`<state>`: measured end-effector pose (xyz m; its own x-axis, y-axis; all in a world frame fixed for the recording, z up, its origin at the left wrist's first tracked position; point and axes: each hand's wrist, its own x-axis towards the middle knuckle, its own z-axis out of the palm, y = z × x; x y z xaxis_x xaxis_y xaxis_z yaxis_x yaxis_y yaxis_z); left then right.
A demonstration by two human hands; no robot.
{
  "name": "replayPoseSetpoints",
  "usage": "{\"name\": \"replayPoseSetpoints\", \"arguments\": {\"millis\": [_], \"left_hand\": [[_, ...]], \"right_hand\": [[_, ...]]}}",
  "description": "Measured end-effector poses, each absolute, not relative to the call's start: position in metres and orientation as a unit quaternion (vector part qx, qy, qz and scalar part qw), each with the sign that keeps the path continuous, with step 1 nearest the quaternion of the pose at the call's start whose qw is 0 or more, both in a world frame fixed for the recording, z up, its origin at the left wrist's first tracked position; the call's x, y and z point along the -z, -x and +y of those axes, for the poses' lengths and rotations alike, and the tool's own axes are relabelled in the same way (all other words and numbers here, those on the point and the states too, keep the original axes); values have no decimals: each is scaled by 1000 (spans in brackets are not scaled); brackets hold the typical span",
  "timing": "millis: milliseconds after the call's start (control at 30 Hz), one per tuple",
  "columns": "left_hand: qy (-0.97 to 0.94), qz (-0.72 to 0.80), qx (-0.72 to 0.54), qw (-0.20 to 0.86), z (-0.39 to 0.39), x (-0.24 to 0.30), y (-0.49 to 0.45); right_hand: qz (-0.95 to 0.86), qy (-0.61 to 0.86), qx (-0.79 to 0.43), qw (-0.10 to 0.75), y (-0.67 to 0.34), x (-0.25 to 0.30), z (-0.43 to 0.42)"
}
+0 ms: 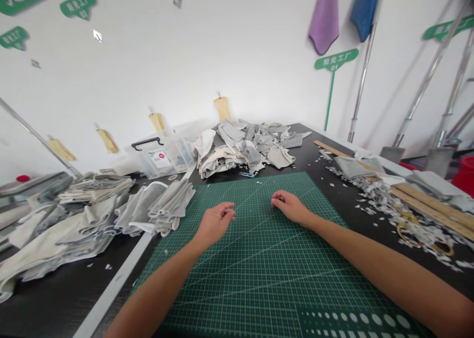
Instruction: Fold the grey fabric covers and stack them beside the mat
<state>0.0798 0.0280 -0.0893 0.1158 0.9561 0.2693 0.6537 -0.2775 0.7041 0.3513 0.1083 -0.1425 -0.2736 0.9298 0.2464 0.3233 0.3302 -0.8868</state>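
Note:
My left hand (215,223) hovers over the green cutting mat (259,269), its fingers curled loosely with nothing visible in them. My right hand (289,205) rests on the mat a little further away, fingers bent inward, also with nothing seen in it. The two hands are about a hand's width apart. A heap of grey and white cloth pieces (240,147) lies beyond the mat. Small blue snips (246,175) lie at that heap's near edge. Folded grey cloths (155,207) are stacked just left of my left hand.
A clear plastic box (163,155) with a black handle stands at the back left. To the right lie a long wooden ruler (425,199), gold-handled scissors (418,232) and many white fabric scraps (374,194). More cloth (48,239) is piled at far left. A metal straightedge (118,278) borders the mat.

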Motion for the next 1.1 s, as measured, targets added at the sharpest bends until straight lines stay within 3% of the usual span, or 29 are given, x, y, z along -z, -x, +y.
{"name": "replayPoseSetpoints", "arguments": {"millis": [467, 667, 800, 1000, 1100], "left_hand": [[-786, 603, -109, 82, 30, 142, -81], [-634, 763, -125, 13, 91, 153, -70], [-579, 804, -137, 21, 138, 139, -74], [-711, 687, -125, 81, 164, 130, -152], [-840, 516, -115, 121, 132, 129, -205]], "right_hand": [[-736, 437, -324, 403, -352, 145, 107], [-737, 436, -320, 405, -352, 143, 104], [-733, 434, -323, 413, -353, 141, 102], [-669, 434, -315, 515, -354, 140, 100], [-605, 464, -261, 593, -357, 141, 101]]}}
